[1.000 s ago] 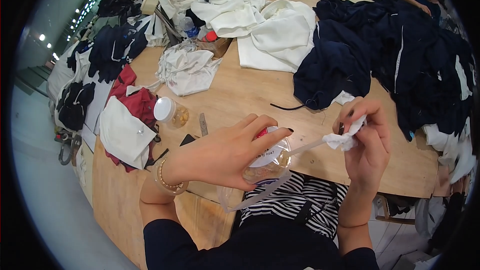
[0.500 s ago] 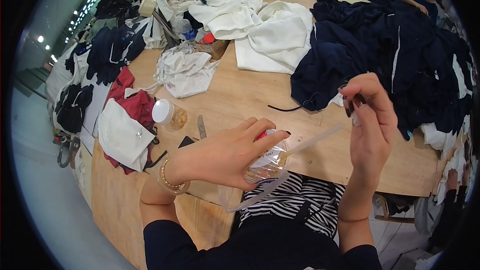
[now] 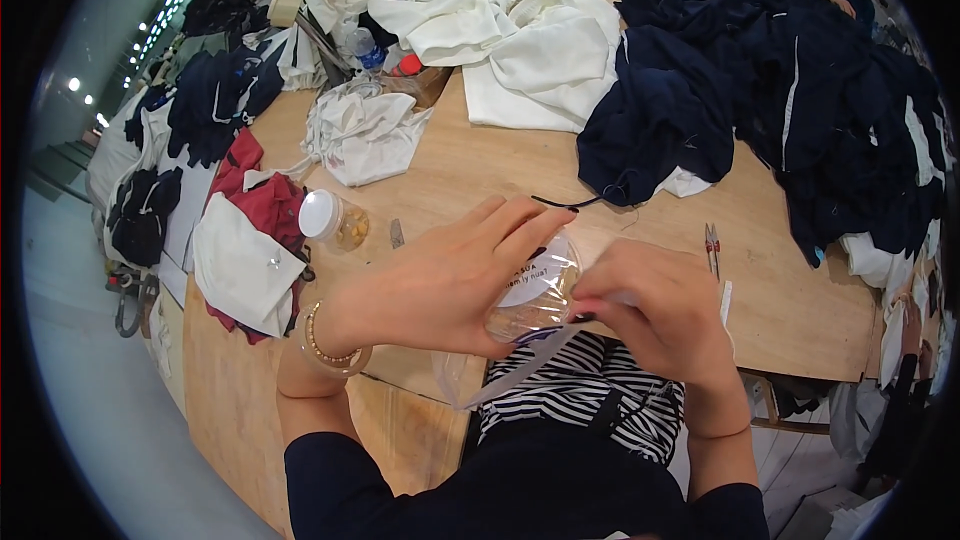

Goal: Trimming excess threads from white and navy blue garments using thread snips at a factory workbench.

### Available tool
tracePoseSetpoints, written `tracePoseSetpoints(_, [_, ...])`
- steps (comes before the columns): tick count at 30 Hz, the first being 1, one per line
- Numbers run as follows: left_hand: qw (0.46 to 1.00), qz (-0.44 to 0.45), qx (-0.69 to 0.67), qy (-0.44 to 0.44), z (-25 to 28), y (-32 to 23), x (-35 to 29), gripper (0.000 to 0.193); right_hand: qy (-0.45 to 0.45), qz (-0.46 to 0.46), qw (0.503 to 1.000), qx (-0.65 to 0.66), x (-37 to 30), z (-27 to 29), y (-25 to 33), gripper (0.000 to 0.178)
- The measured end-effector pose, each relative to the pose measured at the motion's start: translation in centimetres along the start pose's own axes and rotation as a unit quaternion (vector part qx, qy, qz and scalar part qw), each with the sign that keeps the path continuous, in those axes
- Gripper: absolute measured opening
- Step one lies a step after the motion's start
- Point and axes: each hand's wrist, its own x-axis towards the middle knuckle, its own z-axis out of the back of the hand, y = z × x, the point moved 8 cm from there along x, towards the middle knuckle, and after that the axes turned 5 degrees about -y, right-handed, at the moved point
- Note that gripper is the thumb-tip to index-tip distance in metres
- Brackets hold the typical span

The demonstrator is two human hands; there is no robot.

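Note:
A clear plastic cup point(image 3: 543, 300) with a printed film top and pale brown contents is gripped by my left hand point(image 3: 440, 285), fingers wrapped over its side. A clear plastic strap point(image 3: 515, 372) loops below the cup, in front of my striped lap. My right hand point(image 3: 655, 310) is closed at the cup's right edge, its thumb and fingertips pinched where the strap runs up to them. The exact grip is partly hidden by the fingers. Thread snips with red on the handles point(image 3: 712, 246) lie on the table just beyond my right hand.
A white-lidded jar point(image 3: 335, 219) stands left of my left hand. Red and white cloth point(image 3: 245, 260) lies at the left. White garments point(image 3: 545, 55) and a large navy pile point(image 3: 700, 90) cover the far side of the wooden table point(image 3: 470, 165). People sit farther off.
My right hand has come down and left from its raised position to the cup's edge. The snips, hidden before, now show. My left hand still holds the cup.

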Motion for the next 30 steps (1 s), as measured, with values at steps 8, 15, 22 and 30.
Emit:
tracePoseSetpoints(8, [0.999,-0.005,0.031,-0.004,0.6,-1.2,-0.8,0.090,0.010,0.000,1.000,0.013,0.1,-0.4,0.0,0.013])
tracePoseSetpoints(15, [0.999,0.004,0.042,-0.012,1.4,-1.1,-0.9,0.087,-0.006,-0.005,0.998,0.066,0.7,-0.6,-0.6,0.016])
tracePoseSetpoints(22, [0.998,-0.021,0.051,-0.022,1.8,-0.8,-0.1,0.091,-0.009,-0.005,0.998,0.063,1.5,0.3,-1.0,0.017])
tracePoseSetpoints(30, [0.999,-0.007,0.040,0.000,2.1,-1.2,-0.3,0.086,0.013,0.001,0.994,0.112,2.0,0.1,-0.6,0.014])
